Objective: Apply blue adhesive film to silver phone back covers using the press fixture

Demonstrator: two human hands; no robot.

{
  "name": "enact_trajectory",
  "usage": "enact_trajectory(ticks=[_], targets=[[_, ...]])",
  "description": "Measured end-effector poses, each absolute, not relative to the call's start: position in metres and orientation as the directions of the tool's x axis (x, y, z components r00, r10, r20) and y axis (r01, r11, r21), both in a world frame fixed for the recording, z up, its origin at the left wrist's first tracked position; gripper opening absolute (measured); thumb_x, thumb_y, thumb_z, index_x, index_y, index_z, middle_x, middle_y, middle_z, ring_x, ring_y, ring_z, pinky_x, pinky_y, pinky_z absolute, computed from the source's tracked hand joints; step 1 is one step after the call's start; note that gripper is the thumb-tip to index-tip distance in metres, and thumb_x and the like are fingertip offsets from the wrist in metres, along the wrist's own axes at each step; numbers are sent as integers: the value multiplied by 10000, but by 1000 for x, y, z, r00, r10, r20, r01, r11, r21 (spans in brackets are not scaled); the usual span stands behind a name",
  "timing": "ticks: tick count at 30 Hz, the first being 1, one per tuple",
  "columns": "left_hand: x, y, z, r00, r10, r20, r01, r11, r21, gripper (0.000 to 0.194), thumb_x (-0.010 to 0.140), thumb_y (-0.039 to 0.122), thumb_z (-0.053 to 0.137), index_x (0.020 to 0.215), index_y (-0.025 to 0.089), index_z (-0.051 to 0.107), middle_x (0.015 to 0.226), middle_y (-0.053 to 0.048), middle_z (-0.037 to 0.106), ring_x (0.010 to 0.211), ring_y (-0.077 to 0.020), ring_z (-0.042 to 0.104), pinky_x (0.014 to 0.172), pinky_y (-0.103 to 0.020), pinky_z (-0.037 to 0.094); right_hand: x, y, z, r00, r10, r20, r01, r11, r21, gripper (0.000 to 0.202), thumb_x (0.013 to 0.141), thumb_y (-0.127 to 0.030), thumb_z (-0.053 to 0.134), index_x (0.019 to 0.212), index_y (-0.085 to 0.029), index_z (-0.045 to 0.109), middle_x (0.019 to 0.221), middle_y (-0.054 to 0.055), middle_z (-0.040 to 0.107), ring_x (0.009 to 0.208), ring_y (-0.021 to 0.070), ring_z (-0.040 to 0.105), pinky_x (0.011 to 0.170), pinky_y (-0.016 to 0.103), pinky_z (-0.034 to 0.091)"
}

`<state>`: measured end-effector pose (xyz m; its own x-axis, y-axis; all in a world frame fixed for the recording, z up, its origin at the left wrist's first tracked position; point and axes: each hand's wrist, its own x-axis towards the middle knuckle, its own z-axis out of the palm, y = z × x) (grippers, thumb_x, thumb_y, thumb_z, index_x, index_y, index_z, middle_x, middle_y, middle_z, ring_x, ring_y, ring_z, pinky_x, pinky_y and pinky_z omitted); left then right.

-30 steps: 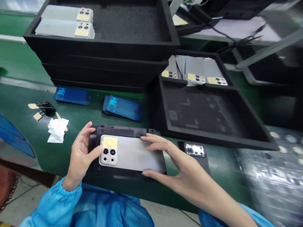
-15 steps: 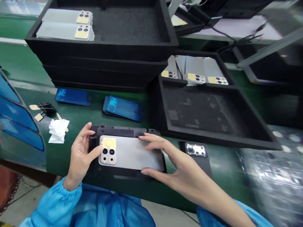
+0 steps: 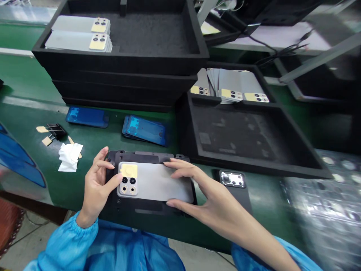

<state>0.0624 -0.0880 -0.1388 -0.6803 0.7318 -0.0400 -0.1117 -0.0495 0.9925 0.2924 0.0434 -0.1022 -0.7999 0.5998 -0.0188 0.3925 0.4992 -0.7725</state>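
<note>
A silver phone back panel [image 3: 158,182] with a yellow patch and a round-holed camera plate lies in a black fixture [image 3: 146,211]. My left hand [image 3: 98,180] is at the left end, its thumb on the camera plate's edge and its other fingers bent at the fixture's side. Across the panel's right part, my right hand [image 3: 203,192] spans its width, fingertips on the far edge and thumb on the near edge. The underside of the panel is hidden.
Stacked black trays [image 3: 121,64] stand behind, holding silver panels [image 3: 76,39]. A black tray [image 3: 259,165] is at the right. Blue film-covered panels [image 3: 146,130], a white tissue [image 3: 69,156], a binder clip [image 3: 56,130] and a dark camera-cut-out piece [image 3: 232,178] lie on the green table.
The view has shifted slightly. At the left edge, the blue sleeve has moved down and away. Both my hands keep nearly the same hold on the panel.
</note>
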Motion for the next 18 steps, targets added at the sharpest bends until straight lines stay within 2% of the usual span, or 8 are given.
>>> enact_trajectory(ticks=[7,14,18], targets=[[64,-90,-139,-681,731,-38,-100,-42,994,249,702,208,880,777,225,644,1503,-97,547,1442,-299,473,1193,-452,398,292,43,-101,-792,608,-44,410,478,-777,280,871,-272,691,1100,-306,534,1454,81,609,1432,326,496,1110,529,515],[63,-90,-140,-672,741,-12,-70,-47,996,239,715,213,869,839,232,666,1496,-98,552,1449,-278,466,1148,-391,455,291,46,-99,-803,592,-72,417,472,-777,302,868,-267,703,1104,-309,519,1455,76,610,1441,323,484,1123,540,498],[63,-89,-138,-659,752,-10,-55,-34,998,238,724,247,859,867,229,670,1508,-114,535,1435,-297,482,1123,-401,483,291,46,-99,-797,599,-78,425,465,-776,281,868,-290,697,1094,-294,530,1460,91,608,1438,333,486,1112,533,513]])
